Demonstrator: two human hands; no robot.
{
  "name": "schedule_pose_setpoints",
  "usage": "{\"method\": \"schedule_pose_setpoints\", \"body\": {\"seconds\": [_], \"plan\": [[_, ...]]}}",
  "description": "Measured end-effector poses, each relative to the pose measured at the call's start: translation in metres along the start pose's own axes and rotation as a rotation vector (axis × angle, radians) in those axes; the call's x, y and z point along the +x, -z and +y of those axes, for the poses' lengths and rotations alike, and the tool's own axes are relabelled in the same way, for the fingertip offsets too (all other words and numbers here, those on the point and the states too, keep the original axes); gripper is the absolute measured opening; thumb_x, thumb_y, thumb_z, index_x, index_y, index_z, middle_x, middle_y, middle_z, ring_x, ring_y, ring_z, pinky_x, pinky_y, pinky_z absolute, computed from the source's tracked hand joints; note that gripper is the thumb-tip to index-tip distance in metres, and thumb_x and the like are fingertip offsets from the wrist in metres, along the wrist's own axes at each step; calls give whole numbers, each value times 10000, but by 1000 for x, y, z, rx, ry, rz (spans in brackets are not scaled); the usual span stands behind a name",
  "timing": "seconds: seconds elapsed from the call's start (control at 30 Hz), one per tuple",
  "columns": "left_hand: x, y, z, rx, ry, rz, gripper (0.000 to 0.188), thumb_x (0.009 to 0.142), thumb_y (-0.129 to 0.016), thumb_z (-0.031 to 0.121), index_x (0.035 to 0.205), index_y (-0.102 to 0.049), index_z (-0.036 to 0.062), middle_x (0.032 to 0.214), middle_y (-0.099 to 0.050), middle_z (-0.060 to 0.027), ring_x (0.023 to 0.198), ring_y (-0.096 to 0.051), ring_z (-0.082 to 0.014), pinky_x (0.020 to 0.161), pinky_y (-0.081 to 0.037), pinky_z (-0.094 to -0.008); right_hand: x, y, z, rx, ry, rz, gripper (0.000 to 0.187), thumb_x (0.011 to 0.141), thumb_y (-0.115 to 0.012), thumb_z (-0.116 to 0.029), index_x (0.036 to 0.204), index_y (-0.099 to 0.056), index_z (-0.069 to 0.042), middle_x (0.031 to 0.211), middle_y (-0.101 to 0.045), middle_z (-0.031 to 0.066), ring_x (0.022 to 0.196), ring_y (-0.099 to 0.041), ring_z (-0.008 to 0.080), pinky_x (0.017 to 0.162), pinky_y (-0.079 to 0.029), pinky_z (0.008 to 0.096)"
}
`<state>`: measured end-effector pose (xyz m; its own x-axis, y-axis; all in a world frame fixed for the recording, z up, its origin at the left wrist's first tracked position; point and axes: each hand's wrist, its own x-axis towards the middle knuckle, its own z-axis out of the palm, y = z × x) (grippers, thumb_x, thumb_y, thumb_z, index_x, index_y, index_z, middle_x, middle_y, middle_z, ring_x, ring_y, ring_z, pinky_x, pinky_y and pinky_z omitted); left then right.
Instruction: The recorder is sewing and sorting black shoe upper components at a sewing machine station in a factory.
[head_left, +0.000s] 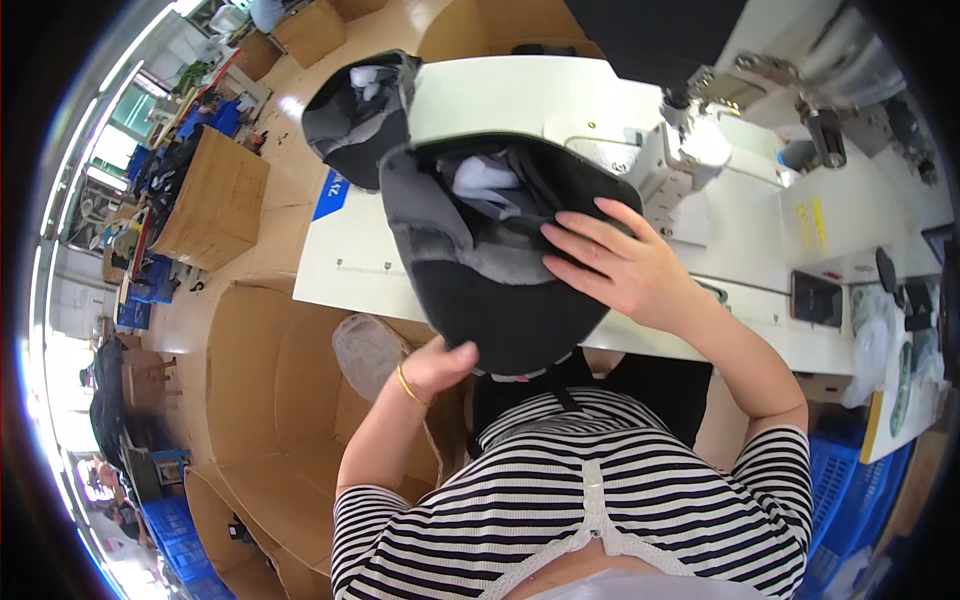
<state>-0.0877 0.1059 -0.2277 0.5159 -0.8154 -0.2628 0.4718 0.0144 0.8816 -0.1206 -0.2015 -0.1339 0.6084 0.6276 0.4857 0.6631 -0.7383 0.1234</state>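
A black and grey sewn fabric piece (510, 285) with a hollow, curved shape is held up over the front edge of the white work table (345, 295). Pale material (485, 175) shows inside its hollow. My left hand (440, 366) grips the lower left edge, thumb on top, with the other fingers hidden beneath. Spread over the right side of the piece, my right hand (625, 265) lies with its fingers stretched out on the fabric; its thumb is hidden. A similar black and grey piece (355, 115) rests at the table's far left corner.
A sewing machine (690, 150) stands on the table to the right. Farther right lie a dark phone (816, 299) and clear plastic bags (872, 340). A large open cardboard box (260, 370) stands left of me; a blue crate (835, 480) is at lower right.
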Motion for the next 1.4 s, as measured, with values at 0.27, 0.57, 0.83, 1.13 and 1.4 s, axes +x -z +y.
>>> {"method": "schedule_pose_setpoints", "body": {"seconds": [0.27,0.57,0.83,1.13,1.4], "plan": [[26,-35,54,-258,-140,-19,398,801,-633,83,1173,-542,-27,1133,-608,-125,1059,-585,-241,908,-472,-358,-22,5,-1,20,-88,34,335,739,-563,-106,1065,-634,-81,1280,-525,97,1213,-463,242,1046,-343,433],[30,-95,39,-9,-358,295,348,738,-600,5,1082,-579,-39,1023,-638,-114,922,-611,-219,823,-485,-314,-65,-13,-46,1548,-1219,607,229,974,-465,-168,1119,-540,-7,854,-593,37,714,-522,68,636,-436,232],[46,-105,49,39,-571,325,415,783,-626,63,1176,-529,-28,1149,-594,-123,1053,-571,-240,923,-443,-347,-36,18,-59,1691,-1146,581,204,964,-486,-155,1083,-518,8,750,-602,36,582,-558,74,487,-451,215],[100,-121,103,-122,-618,227,496,790,-643,26,1253,-466,8,1194,-558,-111,1101,-551,-232,958,-449,-354,-24,23,-4,1650,-1083,741,192,954,-491,-177,1022,-538,-3,762,-593,24,573,-549,78,469,-448,221],[110,-131,124,-126,-589,260,495,772,-620,-13,1243,-467,-12,1178,-564,-134,1083,-564,-247,942,-463,-362,-19,25,7,1659,-1073,800,184,944,-514,-202,976,-551,-25,732,-589,4,541,-520,46,432,-451,200]]}}
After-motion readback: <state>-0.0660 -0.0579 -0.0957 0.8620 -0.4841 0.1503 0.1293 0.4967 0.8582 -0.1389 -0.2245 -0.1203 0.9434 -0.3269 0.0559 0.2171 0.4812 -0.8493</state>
